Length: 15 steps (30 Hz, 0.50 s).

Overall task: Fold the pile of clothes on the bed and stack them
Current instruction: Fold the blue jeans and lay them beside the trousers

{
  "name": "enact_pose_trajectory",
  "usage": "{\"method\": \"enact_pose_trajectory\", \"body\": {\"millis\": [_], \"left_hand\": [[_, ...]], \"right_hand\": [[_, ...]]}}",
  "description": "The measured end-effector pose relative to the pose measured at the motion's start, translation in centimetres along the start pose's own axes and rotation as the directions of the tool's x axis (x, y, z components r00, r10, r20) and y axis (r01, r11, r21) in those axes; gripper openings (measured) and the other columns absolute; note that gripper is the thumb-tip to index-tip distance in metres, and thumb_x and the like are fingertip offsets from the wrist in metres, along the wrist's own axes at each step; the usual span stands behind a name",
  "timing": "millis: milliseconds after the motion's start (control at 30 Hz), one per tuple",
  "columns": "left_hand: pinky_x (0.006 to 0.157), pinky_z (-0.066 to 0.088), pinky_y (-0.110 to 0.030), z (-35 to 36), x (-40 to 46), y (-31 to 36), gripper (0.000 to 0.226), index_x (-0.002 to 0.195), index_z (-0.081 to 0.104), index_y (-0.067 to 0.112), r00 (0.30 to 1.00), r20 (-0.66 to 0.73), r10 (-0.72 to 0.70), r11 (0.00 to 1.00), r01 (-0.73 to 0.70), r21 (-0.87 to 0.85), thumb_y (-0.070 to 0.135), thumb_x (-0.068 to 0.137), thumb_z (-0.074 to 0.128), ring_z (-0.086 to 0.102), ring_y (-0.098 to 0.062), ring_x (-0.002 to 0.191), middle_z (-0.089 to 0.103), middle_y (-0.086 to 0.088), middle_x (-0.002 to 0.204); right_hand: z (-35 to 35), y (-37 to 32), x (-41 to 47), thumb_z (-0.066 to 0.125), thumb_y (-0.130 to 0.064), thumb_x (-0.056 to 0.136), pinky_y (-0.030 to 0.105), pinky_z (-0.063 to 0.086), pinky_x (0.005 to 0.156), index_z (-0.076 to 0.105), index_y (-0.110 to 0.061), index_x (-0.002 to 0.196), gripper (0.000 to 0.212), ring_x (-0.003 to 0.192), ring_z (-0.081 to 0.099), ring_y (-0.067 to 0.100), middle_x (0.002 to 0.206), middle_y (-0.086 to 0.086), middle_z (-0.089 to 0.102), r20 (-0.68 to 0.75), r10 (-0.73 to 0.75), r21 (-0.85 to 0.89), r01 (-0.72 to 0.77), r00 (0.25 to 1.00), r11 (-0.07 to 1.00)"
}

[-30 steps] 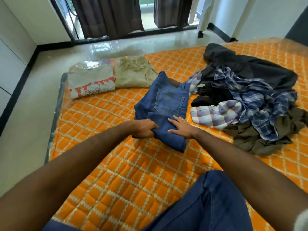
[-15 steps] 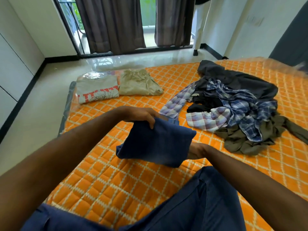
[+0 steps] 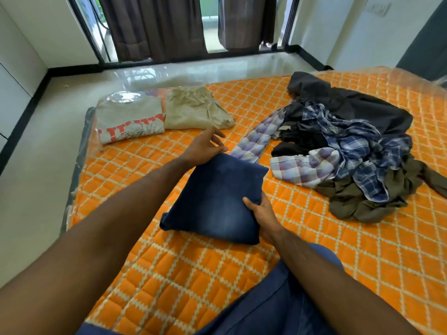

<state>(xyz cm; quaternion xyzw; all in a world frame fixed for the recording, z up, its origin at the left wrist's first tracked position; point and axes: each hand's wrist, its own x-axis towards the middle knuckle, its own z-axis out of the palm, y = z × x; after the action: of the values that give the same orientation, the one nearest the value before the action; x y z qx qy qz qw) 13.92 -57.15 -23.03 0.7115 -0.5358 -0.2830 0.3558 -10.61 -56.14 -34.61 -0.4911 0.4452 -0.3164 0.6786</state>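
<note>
Above the orange bed (image 3: pixel 314 250), mid-frame, folded jeans (image 3: pixel 215 201) sit held between both hands. Denim looks thick and fairly heavy — probably holds its fold, though loose layers could slide apart if gripped by one edge only; best supported at opposite corners, as now. Right hand (image 3: pixel 262 213) grips the near right edge, thumb on top, fingers beneath. Left hand (image 3: pixel 205 148) touches the far corner, fingers mostly extended, loosely spread. Both forearms reach forward. Unfolded pile (image 3: pixel 350 151) lies to the right — folded shirt (image 3: pixel 129 122) and khaki garment (image 3: pixel 196 110) beyond.

Dark curtains (image 3: pixel 154 27) — glossy floor (image 3: pixel 205 73) (pale) — white walls (image 3: pixel 338 30)
</note>
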Motion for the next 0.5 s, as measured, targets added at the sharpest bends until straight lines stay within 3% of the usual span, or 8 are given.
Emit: {"method": "enact_pose_trajectory", "body": {"millis": [67,167,233,300,367,433,500], "left_hand": [[0.089,0.052,-0.032,0.8,0.4,-1.0,0.06,0.135,0.05,0.012,0.999,0.017,-0.028,0.997,0.03,-0.073,0.026,0.086,0.082,0.061,-0.019,0.107,0.058,-0.008,0.128],[0.103,0.042,-0.031,2.1,0.0,-4.5,0.089,0.148,0.036,0.006,0.986,0.044,-0.161,0.987,0.161,0.009,0.036,0.08,0.085,0.045,-0.02,0.132,0.042,-0.01,0.147],[0.102,0.045,-0.036,2.9,-1.5,-7.7,0.1,0.141,0.044,0.009,0.937,0.074,-0.341,0.938,0.334,0.094,0.064,0.068,0.085,0.051,-0.017,0.127,0.049,-0.002,0.139],[0.091,0.052,-0.038,3.9,-3.0,-10.1,0.103,0.122,0.056,0.012,0.906,0.071,-0.418,0.899,0.401,0.173,0.09,0.056,0.072,0.06,-0.018,0.111,0.06,-0.002,0.124],[0.084,0.05,-0.031,4.3,-4.0,-10.3,0.089,0.119,0.054,0.011,0.898,0.072,-0.435,0.896,0.424,0.134,0.081,0.067,0.072,0.058,-0.017,0.108,0.057,0.0,0.118],[0.072,0.045,-0.025,4.1,-4.4,-9.7,0.079,0.122,0.047,0.011,0.863,0.133,-0.487,0.872,0.488,0.023,0.067,0.075,0.078,0.058,-0.017,0.105,0.056,0.002,0.114],[0.072,0.047,-0.029,3.9,-4.6,-9.5,0.081,0.12,0.049,0.011,0.828,0.193,-0.527,0.836,0.546,-0.06,0.066,0.07,0.082,0.062,-0.017,0.1,0.062,0.001,0.112]], "right_hand": [[0.4,1.2,0.7,0.071,-0.008,0.093,0.049,0.052,0.103,0.055,-0.012,0.132,0.042,0.119,0.065,0.028,0.128,0.008,0.068,-0.127,0.002,-0.032,-0.006,0.992,0.999],[1.1,1.7,1.5,0.071,-0.013,0.093,0.049,0.049,0.106,0.051,-0.013,0.137,0.048,0.12,0.062,0.024,0.132,0.005,0.064,-0.258,-0.002,-0.112,-0.028,0.966,0.993],[1.3,1.6,2.3,0.071,-0.017,0.093,0.049,0.047,0.108,0.049,-0.012,0.136,0.048,0.122,0.061,0.025,0.133,0.005,0.062,-0.284,-0.016,-0.209,-0.046,0.959,0.977],[1.3,1.3,2.8,0.071,-0.019,0.094,0.049,0.047,0.107,0.043,-0.013,0.131,0.048,0.123,0.059,0.028,0.131,0.003,0.059,-0.26,0.002,-0.273,-0.075,0.966,0.959],[1.4,1.0,2.7,0.072,-0.019,0.093,0.047,0.048,0.107,0.034,-0.016,0.133,0.055,0.126,0.058,0.029,0.132,0.002,0.055,-0.223,-0.002,-0.336,-0.075,0.975,0.939],[1.5,0.8,2.1,0.075,-0.022,0.089,0.048,0.043,0.111,0.028,-0.016,0.144,0.073,0.132,0.05,0.03,0.142,0.008,0.047,-0.215,-0.159,-0.588,0.002,0.964,0.809],[2.0,0.3,1.2,0.077,-0.031,0.084,0.05,0.041,0.105,0.032,-0.02,0.15,0.08,0.13,0.043,0.033,0.145,0.01,0.04,-0.157,-0.36,-0.892,0.025,0.92,0.452]]}}
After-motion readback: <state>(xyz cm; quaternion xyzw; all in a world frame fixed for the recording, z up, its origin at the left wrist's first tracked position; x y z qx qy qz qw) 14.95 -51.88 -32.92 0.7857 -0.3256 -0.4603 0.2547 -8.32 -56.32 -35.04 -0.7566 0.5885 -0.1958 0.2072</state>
